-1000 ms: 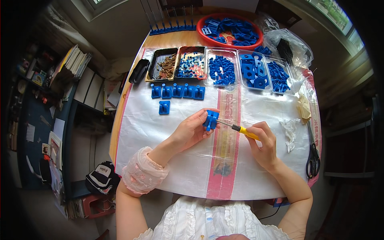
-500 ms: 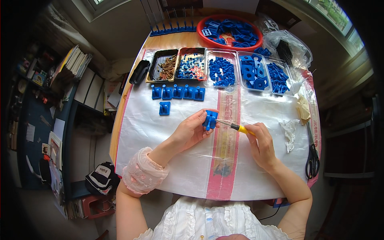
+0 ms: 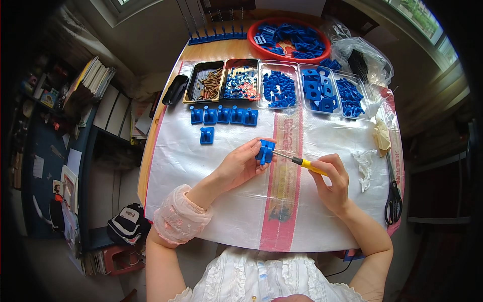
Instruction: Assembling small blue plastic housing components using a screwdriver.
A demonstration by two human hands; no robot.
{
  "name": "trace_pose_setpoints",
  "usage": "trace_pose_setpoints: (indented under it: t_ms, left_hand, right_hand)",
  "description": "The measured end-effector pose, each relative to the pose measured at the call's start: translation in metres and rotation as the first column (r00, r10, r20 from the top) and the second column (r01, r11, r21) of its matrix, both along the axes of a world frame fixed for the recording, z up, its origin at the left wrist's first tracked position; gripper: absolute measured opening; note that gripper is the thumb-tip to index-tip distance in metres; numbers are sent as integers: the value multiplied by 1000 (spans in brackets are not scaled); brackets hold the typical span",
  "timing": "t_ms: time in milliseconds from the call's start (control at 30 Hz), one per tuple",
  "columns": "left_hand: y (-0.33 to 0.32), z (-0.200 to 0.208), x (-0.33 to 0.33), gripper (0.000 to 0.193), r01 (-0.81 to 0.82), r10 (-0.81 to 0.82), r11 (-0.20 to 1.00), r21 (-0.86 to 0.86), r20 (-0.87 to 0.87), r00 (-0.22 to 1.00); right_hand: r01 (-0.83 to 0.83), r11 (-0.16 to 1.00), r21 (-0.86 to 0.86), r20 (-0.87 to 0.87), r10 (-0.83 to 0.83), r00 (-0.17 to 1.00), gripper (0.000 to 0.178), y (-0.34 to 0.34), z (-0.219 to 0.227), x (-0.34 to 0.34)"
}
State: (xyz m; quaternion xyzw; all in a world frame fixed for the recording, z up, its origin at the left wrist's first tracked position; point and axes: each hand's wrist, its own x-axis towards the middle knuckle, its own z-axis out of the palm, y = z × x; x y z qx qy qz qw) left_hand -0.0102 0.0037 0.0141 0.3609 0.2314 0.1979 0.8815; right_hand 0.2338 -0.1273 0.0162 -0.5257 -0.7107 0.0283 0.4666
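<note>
Over the middle of the table, my left hand (image 3: 241,163) is closed around a small blue plastic bracket (image 3: 265,152). My right hand (image 3: 331,183) grips a screwdriver (image 3: 308,164) by its yellow and black handle. The metal shaft points left, and its tip meets the bracket's right side; whether it sits in a screw is too small to tell. To the left, a row of several similar blue assembled pieces (image 3: 223,116) stands on the sheet, with a single one (image 3: 207,136) in front of them.
Behind stand a tray of brass-coloured screws (image 3: 209,83), a tray of small nuts (image 3: 241,80) and clear trays of blue parts (image 3: 279,88). A red basin (image 3: 251,45) of blue parts is farther back. Scissors (image 3: 393,201) and crumpled paper (image 3: 364,168) lie at right.
My right fingers have shifted on the screwdriver handle, with the index finger more bent and raised. The handle has dipped slightly towards me. My left hand has barely moved.
</note>
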Motion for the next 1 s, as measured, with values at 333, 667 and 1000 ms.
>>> trace_pose_setpoints:
  t_ms: [333, 667, 1000]
  left_hand:
    - [0, 1, 1, 42, -15, 15, 1000, 3, -4, 1000]
    - [2, -3, 0, 43, -31, 31, 1000, -2, 14, 999]
    - [2, -3, -1, 44, -62, 62, 998, -16, 8, 998]
  right_hand:
    - [1, 965, -262, -94, -27, 995, 27, -8, -1, 2]
    - [14, 939, -343, -99, -51, 994, 34, -4, 1, 0]
    - [-45, 977, -206, -147, 14, 989, 34, 0, -5, -2]
